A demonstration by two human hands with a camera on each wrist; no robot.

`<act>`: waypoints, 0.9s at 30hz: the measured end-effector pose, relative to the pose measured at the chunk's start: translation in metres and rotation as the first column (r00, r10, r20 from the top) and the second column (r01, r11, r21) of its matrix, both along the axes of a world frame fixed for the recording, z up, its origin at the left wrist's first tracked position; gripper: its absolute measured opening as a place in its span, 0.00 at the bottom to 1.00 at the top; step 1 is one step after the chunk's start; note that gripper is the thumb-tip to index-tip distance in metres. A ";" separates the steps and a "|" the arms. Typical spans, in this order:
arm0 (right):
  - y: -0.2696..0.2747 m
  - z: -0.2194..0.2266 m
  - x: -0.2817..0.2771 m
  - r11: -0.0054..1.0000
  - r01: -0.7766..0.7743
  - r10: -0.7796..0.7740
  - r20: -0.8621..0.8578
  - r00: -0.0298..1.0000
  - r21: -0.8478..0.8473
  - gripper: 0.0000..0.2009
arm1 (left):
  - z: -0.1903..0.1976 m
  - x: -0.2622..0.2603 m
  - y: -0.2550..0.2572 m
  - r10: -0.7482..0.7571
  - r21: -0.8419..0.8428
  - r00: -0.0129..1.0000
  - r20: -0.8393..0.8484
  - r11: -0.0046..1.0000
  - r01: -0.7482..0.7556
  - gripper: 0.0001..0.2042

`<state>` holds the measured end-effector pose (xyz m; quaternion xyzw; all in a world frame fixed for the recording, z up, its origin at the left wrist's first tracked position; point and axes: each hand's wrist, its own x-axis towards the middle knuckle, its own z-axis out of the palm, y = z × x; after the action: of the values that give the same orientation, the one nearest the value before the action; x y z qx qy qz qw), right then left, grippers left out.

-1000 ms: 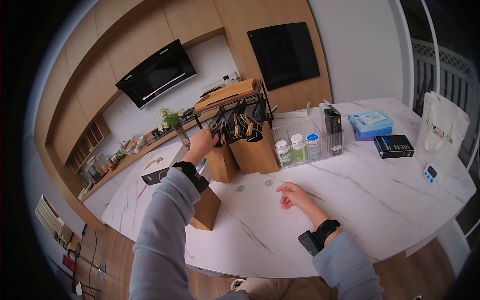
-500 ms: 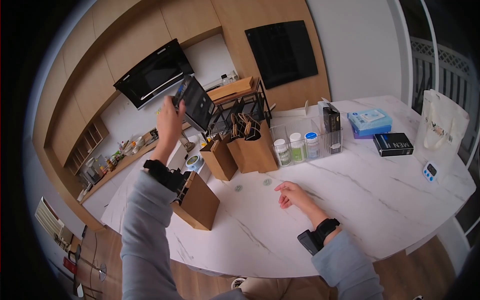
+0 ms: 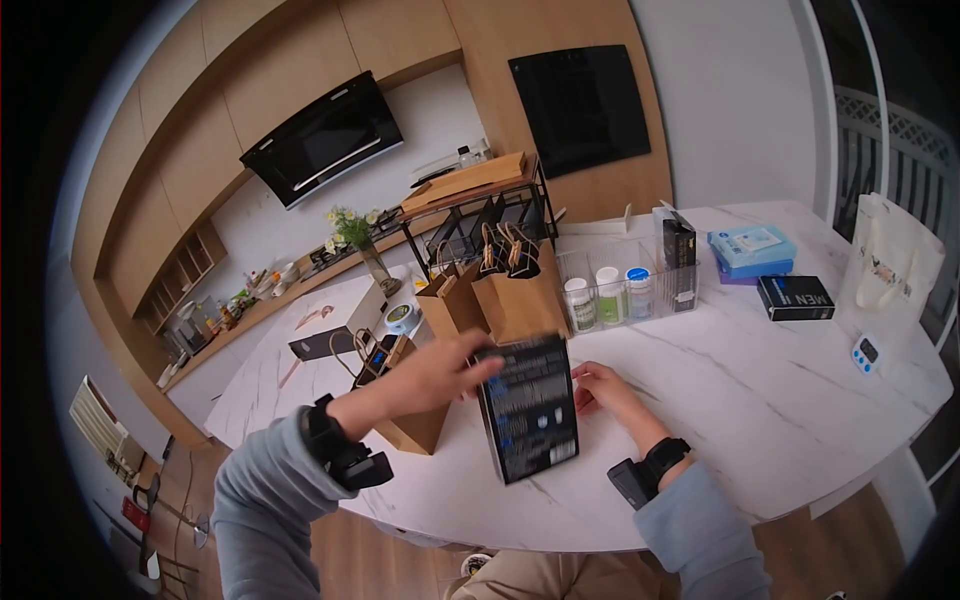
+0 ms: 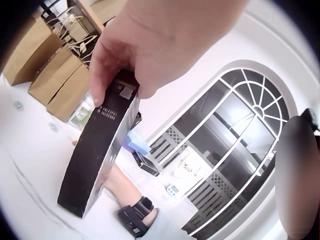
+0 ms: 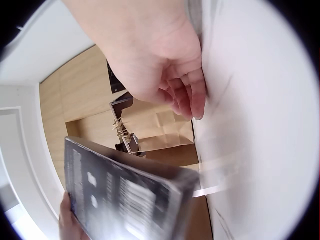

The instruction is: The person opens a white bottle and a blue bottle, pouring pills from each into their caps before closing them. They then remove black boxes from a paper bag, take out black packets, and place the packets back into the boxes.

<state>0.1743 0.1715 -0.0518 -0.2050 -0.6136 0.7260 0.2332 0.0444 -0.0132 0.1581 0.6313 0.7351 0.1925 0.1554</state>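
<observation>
A flat black box (image 3: 535,425) with fine print and a barcode is tilted over the table in front of the body. My left hand (image 3: 435,378) grips its top end between thumb and fingers, as the left wrist view shows from above. Just right of the box my right hand (image 3: 612,395) rests on the tabletop, fingers loosely curled and holding nothing. Close behind the left hand stands a brown paper bag (image 3: 425,425) with twisted handles and dark contents. Two more paper bags, one narrow (image 3: 452,305) and one wider (image 3: 530,310), stand farther back.
A clear plastic organizer (image 3: 650,312) holds several bottles and a black box. Blue packs (image 3: 752,248), a black MEN box (image 3: 796,297), a small timer (image 3: 865,352) and a white bag (image 3: 888,260) stand at the right. A white box (image 3: 335,318) and a flower vase (image 3: 376,270) stand left.
My left hand lifted the black box from among the paper bags at the back, then brought it down and to the right, near the right hand. The right hand has barely moved.
</observation>
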 end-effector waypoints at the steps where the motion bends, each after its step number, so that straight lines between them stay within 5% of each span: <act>1: -0.001 0.002 0.000 1.000 0.003 -0.003 0.013 1.000 -0.014 0.10 | -0.009 -0.004 0.004 -0.049 -0.092 0.999 -0.012 0.995 0.047 0.19; 14: 0.001 0.000 -0.001 0.999 -0.040 0.040 -0.005 0.999 -0.003 0.12 | -0.009 -0.107 0.058 -0.011 -0.513 0.995 -0.101 0.857 -0.043 0.22; 16: 0.000 0.001 -0.001 0.999 -0.041 0.041 -0.003 0.999 -0.008 0.12 | -0.011 -0.127 0.063 -0.383 -0.513 0.735 -0.559 0.856 0.056 0.20; 17: 0.000 0.002 -0.001 0.999 -0.039 0.038 -0.003 0.999 -0.009 0.12 | -0.018 -0.131 0.063 -0.214 -0.337 0.764 -0.609 0.942 -0.004 0.20; 18: -0.001 0.003 0.000 0.999 -0.041 0.040 -0.004 0.999 -0.008 0.12 | -0.027 -0.134 0.063 -0.212 -0.335 0.764 -0.609 0.942 -0.007 0.20; 20: -0.001 0.005 0.001 0.999 -0.032 0.032 0.007 0.999 -0.010 0.11 | -0.035 -0.104 0.064 -0.067 -0.069 0.555 -0.829 0.997 0.018 0.19; 21: 0.000 0.004 0.001 1.000 -0.029 0.030 0.007 1.000 -0.007 0.11 | -0.046 -0.101 0.069 -0.234 -0.209 0.451 -0.861 0.972 0.104 0.18; 23: 0.002 0.001 0.000 0.999 -0.042 0.042 0.006 0.999 -0.019 0.11 | -0.060 -0.071 0.066 -0.432 -0.225 0.701 -0.567 0.900 0.373 0.16; 24: 0.002 0.001 0.001 0.999 -0.038 0.038 0.006 0.999 -0.018 0.11 | -0.093 -0.078 0.075 -0.556 -0.300 0.607 -0.568 0.827 0.476 0.17; 25: 0.002 0.001 0.001 0.999 -0.040 0.040 -0.001 0.999 -0.016 0.11 | -0.082 -0.040 0.058 -0.550 -0.269 0.687 -0.475 0.834 0.482 0.16; 27: 0.000 0.001 0.001 0.999 -0.044 0.044 -0.006 0.999 -0.016 0.11 | -0.097 -0.025 0.057 -0.644 -0.391 0.629 -0.436 0.765 0.512 0.16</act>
<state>0.1748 0.1715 -0.0503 -0.1912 -0.6116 0.7363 0.2173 0.0193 0.0434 0.0609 0.8391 0.5208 -0.1431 0.0645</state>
